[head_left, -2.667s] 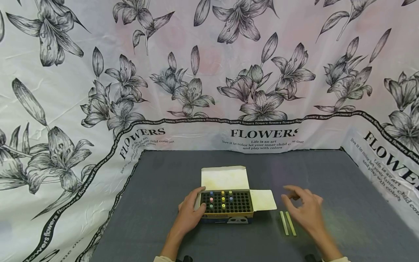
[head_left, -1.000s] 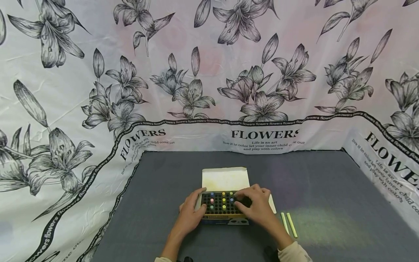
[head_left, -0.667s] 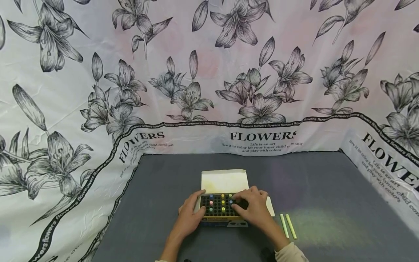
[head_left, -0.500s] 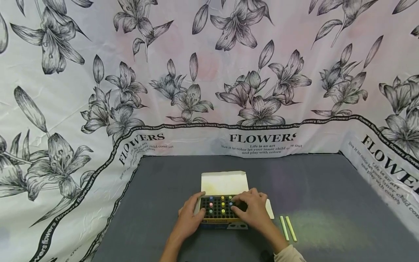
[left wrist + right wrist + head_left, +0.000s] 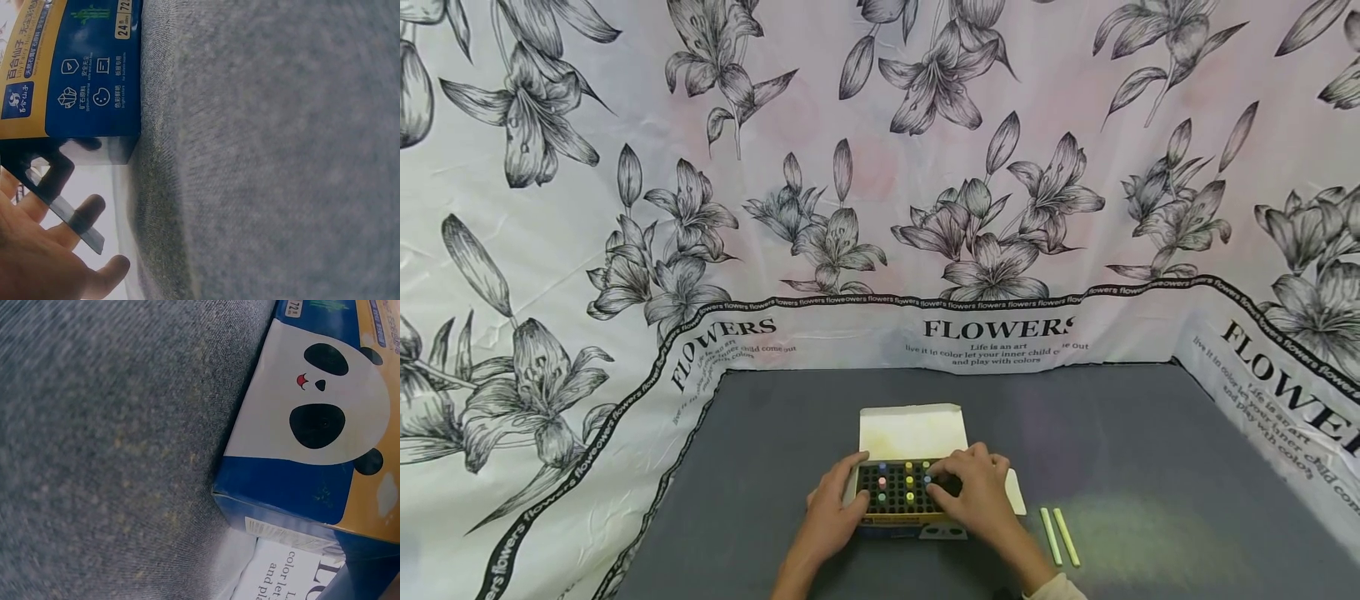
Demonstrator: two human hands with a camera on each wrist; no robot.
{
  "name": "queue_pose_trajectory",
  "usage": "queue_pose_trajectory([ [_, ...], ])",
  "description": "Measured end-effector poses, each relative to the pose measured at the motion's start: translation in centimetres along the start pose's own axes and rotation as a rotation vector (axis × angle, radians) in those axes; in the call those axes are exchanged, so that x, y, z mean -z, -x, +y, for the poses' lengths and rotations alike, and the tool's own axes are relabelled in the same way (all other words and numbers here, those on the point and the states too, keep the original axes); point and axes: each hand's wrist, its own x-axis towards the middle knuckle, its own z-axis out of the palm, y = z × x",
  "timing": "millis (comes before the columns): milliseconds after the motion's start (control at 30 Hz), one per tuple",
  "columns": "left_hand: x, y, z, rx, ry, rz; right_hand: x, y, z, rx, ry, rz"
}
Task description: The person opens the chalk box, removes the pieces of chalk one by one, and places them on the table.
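Note:
A chalk box [image 5: 898,520] stands on the grey table with its lid [image 5: 913,431] folded back. Several coloured chalk sticks stand upright in its black holed tray [image 5: 895,508]. My left hand [image 5: 831,518] grips the box's left end, thumb at the front corner and fingers toward the back. In the left wrist view, its fingers [image 5: 59,234] spread beside the box's end flap [image 5: 69,215]. Over the tray's right part, my right hand [image 5: 981,498] has thumb and forefinger around a blue chalk stick [image 5: 927,479]. The right wrist view shows the box's panda-printed front but not the fingertips.
Two pale yellow-green chalk sticks [image 5: 1060,537] lie side by side on the table to the right of the box. A white side flap [image 5: 1015,492] sticks out under my right hand. Flower-printed cloth [image 5: 820,333] borders the table behind and on the sides.
My right hand has moved left from above the two loose chalk sticks to the blue stick in the tray. The left hand keeps its grip. The head view has tilted upward.

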Motion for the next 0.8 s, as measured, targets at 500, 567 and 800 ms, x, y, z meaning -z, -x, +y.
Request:
queue_pose_trajectory([
  [500, -0.03, 0.04, 0.08, 0.000, -0.003, 0.014, -0.23, -0.05, -0.10, -0.017, 0.024, -0.002],
  [567, -0.01, 0.06, 0.04, -0.008, -0.005, 0.018, -0.20, -0.01, -0.13, -0.013, 0.023, -0.002],
  [800, 0.01, 0.12, -0.06, -0.019, -0.003, 0.018, -0.23, 0.10, -0.09, 0.008, 0.019, 0.010],
])
